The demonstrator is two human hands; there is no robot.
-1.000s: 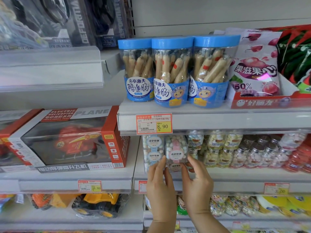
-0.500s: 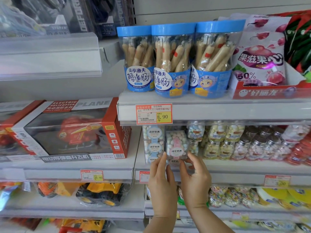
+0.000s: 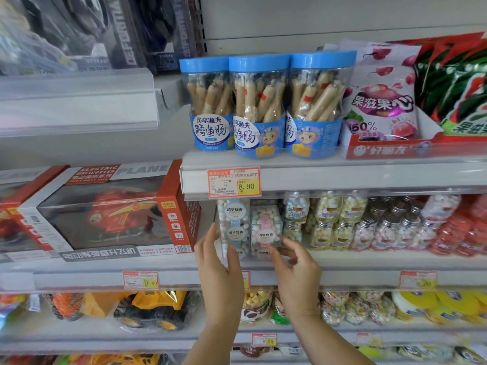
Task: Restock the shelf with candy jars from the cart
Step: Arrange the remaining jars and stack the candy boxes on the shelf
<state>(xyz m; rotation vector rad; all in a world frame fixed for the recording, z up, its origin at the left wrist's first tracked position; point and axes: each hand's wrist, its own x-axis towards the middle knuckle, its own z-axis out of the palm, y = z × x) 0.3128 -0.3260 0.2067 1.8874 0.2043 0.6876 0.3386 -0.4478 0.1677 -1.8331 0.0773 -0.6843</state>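
Observation:
Two stacks of clear square candy jars stand at the left end of the middle shelf (image 3: 355, 270): a blue-label stack (image 3: 234, 222) and a pink-label stack (image 3: 265, 225) beside it. My left hand (image 3: 220, 267) is held up with straight fingers, its thumb by the left side of the blue-label stack and a finger across that stack's lower front. My right hand (image 3: 296, 270) sits at the lower right corner of the pink-label stack with loosely curved fingers, the fingertips touching the bottom jar. Neither hand wraps a jar. The cart is out of view.
Right of the stacks stand several small candy bottles (image 3: 332, 222). Above are three blue-lidded sausage jars (image 3: 259, 106) and snack bags (image 3: 382, 101). A boxed red toy helicopter (image 3: 105, 214) fills the shelf to the left. Toy trucks and more sweets sit below.
Both hands have eased back from the fronts of the jars and spread apart to the outer sides of the two stacks. The stacks have stayed in place.

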